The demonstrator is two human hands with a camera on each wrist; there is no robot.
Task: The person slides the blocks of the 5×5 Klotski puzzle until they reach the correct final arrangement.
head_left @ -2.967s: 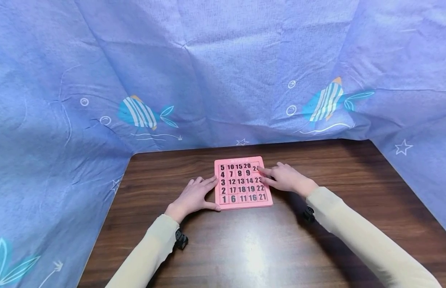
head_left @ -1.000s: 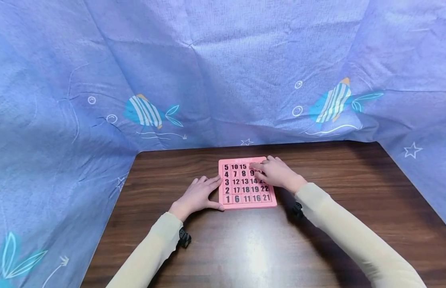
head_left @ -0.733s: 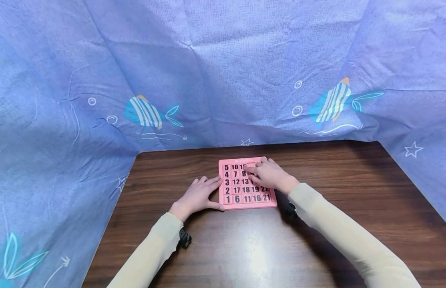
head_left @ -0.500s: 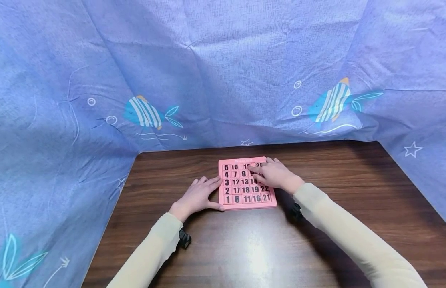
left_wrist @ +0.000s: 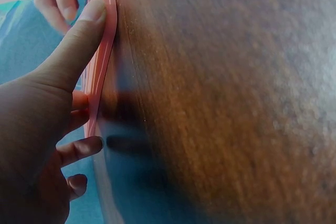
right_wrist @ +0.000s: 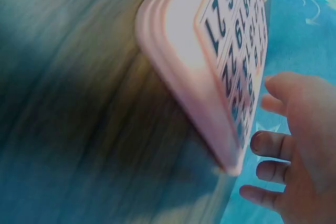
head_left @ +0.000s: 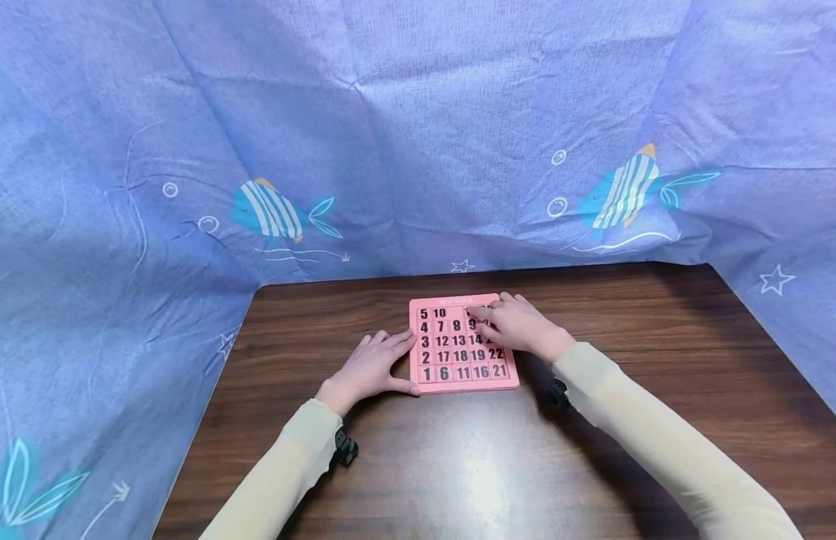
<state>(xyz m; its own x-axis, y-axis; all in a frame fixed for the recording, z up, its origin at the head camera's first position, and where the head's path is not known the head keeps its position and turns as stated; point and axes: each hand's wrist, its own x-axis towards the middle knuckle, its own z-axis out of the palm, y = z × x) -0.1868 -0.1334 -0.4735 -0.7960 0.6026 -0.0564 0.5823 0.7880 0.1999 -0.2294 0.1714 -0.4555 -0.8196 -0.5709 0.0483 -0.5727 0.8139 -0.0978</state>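
Table: 1, dk brn wood, streaky grain, glossy surf.; bright glare twd front, approx. ctr; front edge out of view. Directly on it: board, 1, pink, approx. sq., rounded corners, lying flat nr back edge, approx. mid-width. Set in board: number tiles, blk numerals on pink, 5 cols; front row, L to R: 1, 6, 11, 16, 21; back row starts 5, 10, then bare slot; some tiles partly hidden.
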